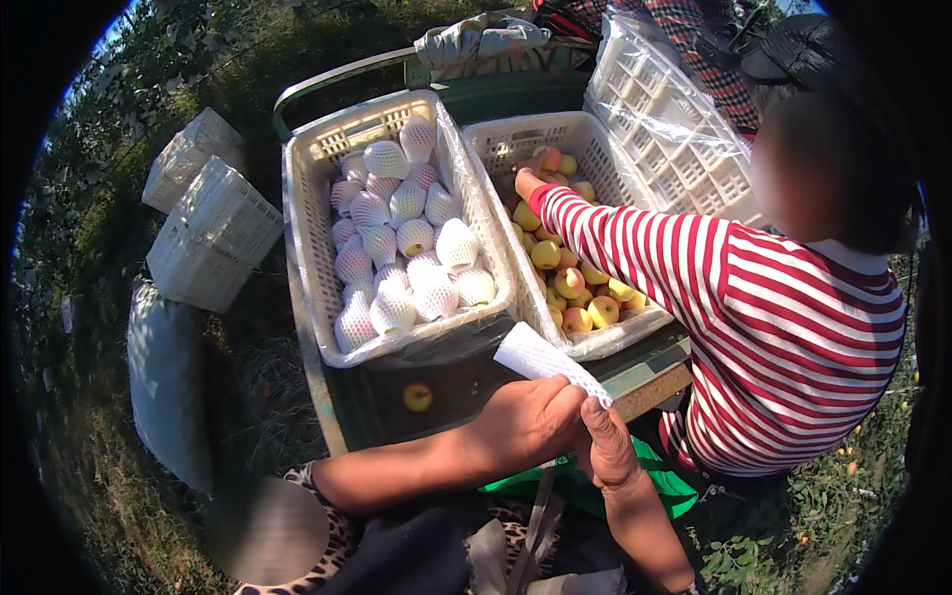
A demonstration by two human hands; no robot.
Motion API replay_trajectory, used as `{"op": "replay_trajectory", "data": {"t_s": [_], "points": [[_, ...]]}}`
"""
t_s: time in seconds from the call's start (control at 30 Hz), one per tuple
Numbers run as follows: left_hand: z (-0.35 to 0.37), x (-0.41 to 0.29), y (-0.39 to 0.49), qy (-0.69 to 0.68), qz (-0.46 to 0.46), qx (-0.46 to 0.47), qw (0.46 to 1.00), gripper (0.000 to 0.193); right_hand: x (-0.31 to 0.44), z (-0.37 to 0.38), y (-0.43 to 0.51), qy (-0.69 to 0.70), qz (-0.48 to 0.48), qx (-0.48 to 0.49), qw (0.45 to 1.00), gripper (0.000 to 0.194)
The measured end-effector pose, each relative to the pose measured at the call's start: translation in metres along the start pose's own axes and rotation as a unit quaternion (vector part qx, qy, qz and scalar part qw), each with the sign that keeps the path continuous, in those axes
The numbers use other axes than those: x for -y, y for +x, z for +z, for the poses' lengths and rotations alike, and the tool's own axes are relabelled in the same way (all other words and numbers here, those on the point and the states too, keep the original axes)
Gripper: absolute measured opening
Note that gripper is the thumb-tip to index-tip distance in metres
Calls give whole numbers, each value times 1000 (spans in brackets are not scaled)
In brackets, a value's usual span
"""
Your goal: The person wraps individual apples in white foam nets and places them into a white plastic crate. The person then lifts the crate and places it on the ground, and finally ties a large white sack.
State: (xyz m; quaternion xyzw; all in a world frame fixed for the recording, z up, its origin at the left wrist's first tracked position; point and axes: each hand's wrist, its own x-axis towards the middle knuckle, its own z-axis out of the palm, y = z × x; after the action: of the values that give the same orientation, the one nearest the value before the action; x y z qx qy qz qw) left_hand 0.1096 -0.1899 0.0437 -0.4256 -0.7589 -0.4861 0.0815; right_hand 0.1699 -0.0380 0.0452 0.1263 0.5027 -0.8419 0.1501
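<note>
A flattened white foam net sleeve is pinched at its near end between my two hands. My left hand grips it from the left, and my right hand holds the same end with its thumb along the edge. Beyond the sleeve, to the left, a white plastic crate lined with clear film holds many fruits in foam nets. To the right is another lined crate with bare yellow-red apples. A co-worker's hand reaches among these apples.
The co-worker in a striped top stands close at my right. A single apple lies on the green cart bed. Stacked crates and a full white sack are on the ground at left. A film-wrapped crate leans at the back.
</note>
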Motion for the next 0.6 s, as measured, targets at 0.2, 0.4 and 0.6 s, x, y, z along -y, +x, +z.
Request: {"op": "replay_trajectory", "data": {"t_s": [0.2, 0.4, 0.6], "points": [[-5, -4, 1, 12, 58, -16, 998, 25, -4, -2, 5, 300, 10, -46, 953, 64], [3, -1, -26, 10, -12, 42, 999, 18, -18, -6, 7, 168, 67, 17, 983, 62], [-6, 1, -13, -34, 22, 59, 997, 19, -24, -21, 1, 246, 39, -41, 968, 59]]}}
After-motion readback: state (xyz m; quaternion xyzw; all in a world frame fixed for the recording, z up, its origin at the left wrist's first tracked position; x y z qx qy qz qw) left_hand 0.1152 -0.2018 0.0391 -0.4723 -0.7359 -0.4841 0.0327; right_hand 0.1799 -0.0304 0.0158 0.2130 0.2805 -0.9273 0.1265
